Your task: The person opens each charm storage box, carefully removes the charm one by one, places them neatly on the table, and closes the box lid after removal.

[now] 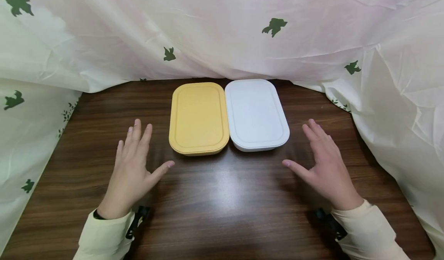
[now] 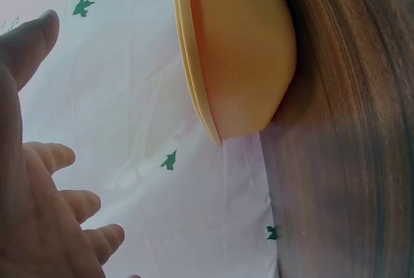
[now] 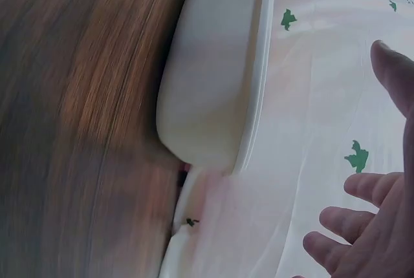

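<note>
Side by side on the table stand a yellow lidded box point(image 1: 199, 117) and a white lidded box point(image 1: 256, 111), their long sides close together. Both lids are on, so the insides are hidden. My left hand point(image 1: 132, 167) is held to the left of the yellow box, fingers spread, with nothing in it. On the other side, my right hand point(image 1: 326, 167) is spread to the right of the white box and holds nothing. In the left wrist view the yellow box's side wall point(image 2: 242, 52) shows apart from the fingers. The right wrist view shows the white box's wall point(image 3: 204, 77), also untouched.
A dark brown wooden table point(image 1: 222, 221) lies under both boxes. Pale cloth point(image 1: 222, 29) with green bird prints hangs behind the boxes and along both sides, its folds lying on the table's right edge. Dark straps point(image 1: 137, 221) circle the wrists.
</note>
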`<act>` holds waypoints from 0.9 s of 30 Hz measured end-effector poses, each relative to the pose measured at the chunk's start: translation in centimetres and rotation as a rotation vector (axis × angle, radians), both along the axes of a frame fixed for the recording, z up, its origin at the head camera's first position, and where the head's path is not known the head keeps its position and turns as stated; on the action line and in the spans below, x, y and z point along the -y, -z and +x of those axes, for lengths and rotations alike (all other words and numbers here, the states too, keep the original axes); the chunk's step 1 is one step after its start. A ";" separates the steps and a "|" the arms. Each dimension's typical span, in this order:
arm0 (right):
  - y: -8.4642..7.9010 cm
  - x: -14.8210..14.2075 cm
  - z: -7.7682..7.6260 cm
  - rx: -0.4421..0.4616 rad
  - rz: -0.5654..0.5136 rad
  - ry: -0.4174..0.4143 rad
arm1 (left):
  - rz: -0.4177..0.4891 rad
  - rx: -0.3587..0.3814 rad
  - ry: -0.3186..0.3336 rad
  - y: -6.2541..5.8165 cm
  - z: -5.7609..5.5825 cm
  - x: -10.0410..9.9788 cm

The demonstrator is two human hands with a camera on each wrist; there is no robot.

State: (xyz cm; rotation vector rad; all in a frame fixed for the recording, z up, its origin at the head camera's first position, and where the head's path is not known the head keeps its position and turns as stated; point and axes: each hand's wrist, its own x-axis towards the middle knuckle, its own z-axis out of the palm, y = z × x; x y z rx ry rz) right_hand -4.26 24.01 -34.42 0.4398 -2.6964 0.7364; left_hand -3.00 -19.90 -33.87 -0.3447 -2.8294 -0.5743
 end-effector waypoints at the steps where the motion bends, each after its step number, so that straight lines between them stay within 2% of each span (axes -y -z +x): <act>1: 0.0 0.2 0.0 -0.002 -0.008 -0.003 | 0.003 0.001 -0.001 0.0 0.0 0.0; 14: 0.6 2.5 -0.5 -0.040 -0.058 -0.032 | 0.033 -0.006 0.019 0.6 -0.3 -0.4; 27: 0.8 4.3 -0.6 0.007 -0.100 -0.025 | 0.083 -0.021 0.055 1.0 -0.4 -0.6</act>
